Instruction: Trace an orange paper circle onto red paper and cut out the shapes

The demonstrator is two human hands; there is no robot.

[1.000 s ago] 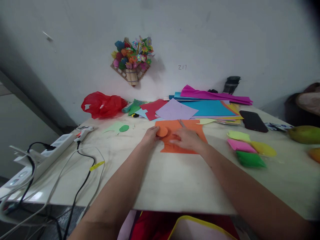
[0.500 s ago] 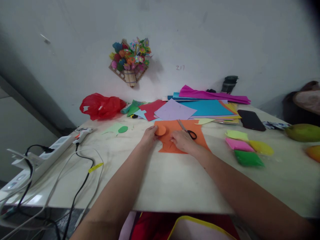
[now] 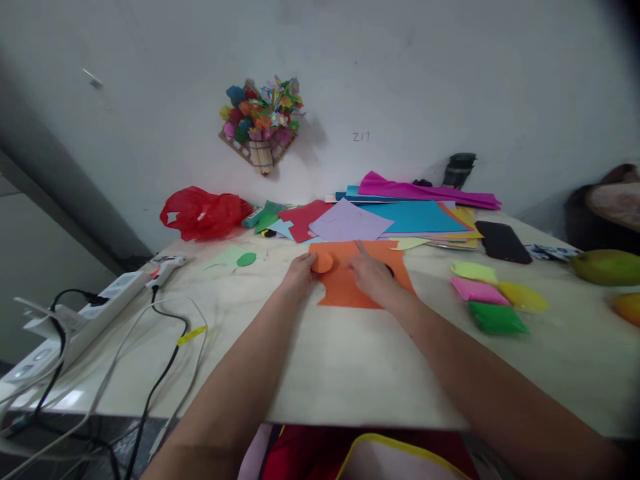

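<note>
An orange paper sheet with a piece cut out of it lies on the table in front of me. My left hand is closed on a small orange paper circle at the sheet's left edge. My right hand rests on the sheet with its fingers curled over a pair of scissors. Only the blade tip and a bit of the black handle show past the hand.
Coloured paper sheets are stacked at the back, a black phone to their right. Folded paper pieces lie at right, fruit beyond. A red plastic bag, a power strip and cables are at left.
My right hand has moved up and right from the sheet's lower part onto the scissors, which lay uncovered half a second ago. The left hand stays on the orange circle.
</note>
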